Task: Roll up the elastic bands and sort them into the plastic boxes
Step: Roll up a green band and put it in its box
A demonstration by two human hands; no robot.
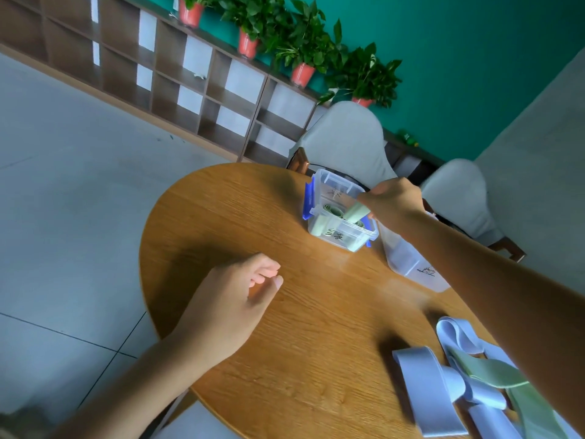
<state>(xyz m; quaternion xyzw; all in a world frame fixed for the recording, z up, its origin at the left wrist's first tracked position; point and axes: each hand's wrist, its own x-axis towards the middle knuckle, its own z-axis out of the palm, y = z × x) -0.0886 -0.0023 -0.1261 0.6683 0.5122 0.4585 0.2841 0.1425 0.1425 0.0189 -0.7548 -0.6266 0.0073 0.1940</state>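
Nearest, loose pale-blue bands (427, 388) and green bands (493, 373) lie unrolled on the round wooden table (316, 343). The left hand (228, 308) hovers over the table, fingers loosely curled, holding nothing. Farther off, the right hand (392, 202) pinches a rolled green band (357, 213) over the blue-latched clear box (338, 213), beside a 2nd clear box (411, 264).

- My right forearm (493, 280) covers most of the second plastic box (411, 264); I can't see inside.
- The loose bands (474, 391) at lower right run off the frame, blurred.
- I can't read the boxes' handwritten labels.
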